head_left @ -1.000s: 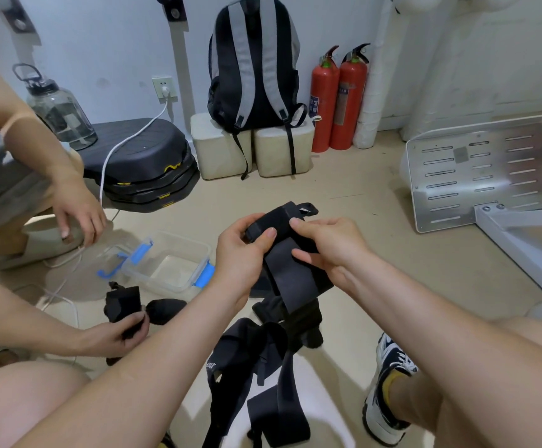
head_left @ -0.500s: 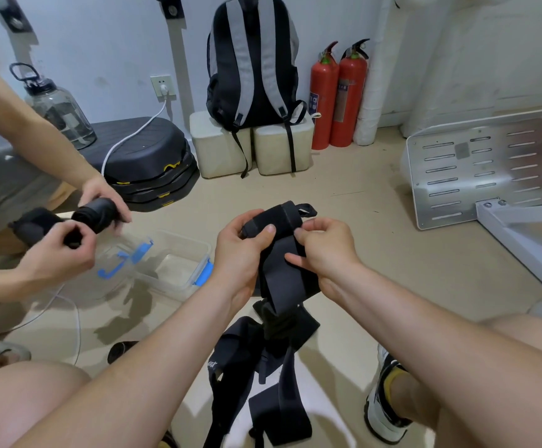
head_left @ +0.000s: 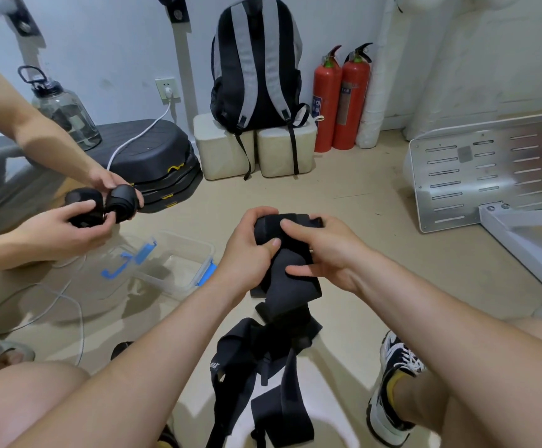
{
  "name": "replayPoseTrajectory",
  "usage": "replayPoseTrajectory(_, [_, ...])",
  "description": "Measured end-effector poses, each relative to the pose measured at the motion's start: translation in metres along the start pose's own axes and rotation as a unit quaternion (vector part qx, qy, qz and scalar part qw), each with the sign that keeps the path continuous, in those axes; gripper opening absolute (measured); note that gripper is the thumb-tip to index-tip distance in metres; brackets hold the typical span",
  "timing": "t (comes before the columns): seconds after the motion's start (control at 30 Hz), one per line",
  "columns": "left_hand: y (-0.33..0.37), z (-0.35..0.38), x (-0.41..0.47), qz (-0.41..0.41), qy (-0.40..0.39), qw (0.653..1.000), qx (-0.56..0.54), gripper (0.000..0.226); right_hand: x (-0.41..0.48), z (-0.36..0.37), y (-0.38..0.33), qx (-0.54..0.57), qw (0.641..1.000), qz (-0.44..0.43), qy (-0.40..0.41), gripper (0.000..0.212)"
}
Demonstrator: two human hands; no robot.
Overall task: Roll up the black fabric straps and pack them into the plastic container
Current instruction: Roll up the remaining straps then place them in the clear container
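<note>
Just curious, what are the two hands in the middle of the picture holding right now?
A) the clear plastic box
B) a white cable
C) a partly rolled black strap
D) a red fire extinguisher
C: the left hand and right hand both grip the rolled top of the black strap, and its loose end hangs down toward the floor. The plastic container stands untouched on the floor beside them.

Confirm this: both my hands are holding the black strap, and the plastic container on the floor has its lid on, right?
Not quite. The head view shows the container open, its lid lying beside it on the floor. The rest holds: left hand and right hand both grip the strap.
</note>
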State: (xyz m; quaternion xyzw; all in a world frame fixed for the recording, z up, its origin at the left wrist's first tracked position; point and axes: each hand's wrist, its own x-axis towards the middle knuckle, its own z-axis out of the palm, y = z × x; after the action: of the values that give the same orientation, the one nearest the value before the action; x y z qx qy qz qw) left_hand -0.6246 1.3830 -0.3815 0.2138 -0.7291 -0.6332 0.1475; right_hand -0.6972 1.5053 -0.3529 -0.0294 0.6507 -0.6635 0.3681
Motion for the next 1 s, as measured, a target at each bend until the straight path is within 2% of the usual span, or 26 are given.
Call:
replayPoseTrajectory(0.03, [0.002, 0.000, 0.000, 0.004, 0.008, 1.000, -0.002, 0.048, 0.001, 0.000, -0.001, 0.001, 1.000, -0.008, -0.004, 0.028])
replayPoseTrajectory(0.1, [0.003, 0.001, -0.002, 0.006, 0.071, 0.997, -0.016, 0.051, 0.002, 0.001, -0.003, 0.029, 0.999, -0.026, 0.009, 0.023])
replayPoseTrajectory(0.17, [0.004, 0.000, -0.003, -0.003, 0.148, 0.989, -0.017, 0.048, 0.004, 0.003, -0.006, 0.078, 0.996, -0.041, 0.030, 0.031])
replayPoseTrajectory(0.2, [0.003, -0.002, -0.002, -0.018, 0.155, 0.987, -0.025, 0.046, 0.005, 0.003, -0.007, 0.099, 0.994, -0.046, 0.031, 0.034])
replayPoseTrajectory(0.3, [0.000, -0.001, -0.004, -0.057, 0.102, 0.992, -0.058, 0.039, 0.004, 0.005, -0.010, 0.119, 0.991, -0.052, 0.009, 0.033])
replayPoseTrajectory(0.4, [0.000, -0.002, -0.006, -0.047, 0.101, 0.992, -0.059, 0.030, 0.003, 0.008, -0.008, 0.126, 0.991, -0.047, -0.002, 0.033])
replayPoseTrajectory(0.53, [0.001, -0.006, -0.006, -0.085, 0.053, 0.993, -0.069, 0.020, 0.002, 0.009, -0.008, 0.121, 0.992, -0.040, -0.005, 0.029])
replayPoseTrajectory(0.63, [0.002, -0.008, -0.005, -0.086, 0.035, 0.995, -0.031, 0.018, 0.001, 0.007, -0.009, 0.076, 0.996, -0.053, 0.012, 0.025])
replayPoseTrajectory(0.73, [0.005, -0.009, -0.005, -0.091, 0.029, 0.995, -0.018, 0.016, 0.003, 0.005, -0.011, -0.013, 0.996, -0.087, 0.028, 0.024])
replayPoseTrajectory(0.83, [0.005, -0.012, -0.005, -0.116, 0.018, 0.991, -0.063, 0.011, 0.004, 0.004, -0.011, -0.048, 0.994, -0.098, 0.028, 0.026])
replayPoseTrajectory(1.0, [0.007, -0.017, -0.008, -0.169, -0.070, 0.974, -0.134, 0.017, 0.002, 0.004, -0.011, -0.049, 0.993, -0.109, 0.013, 0.029])
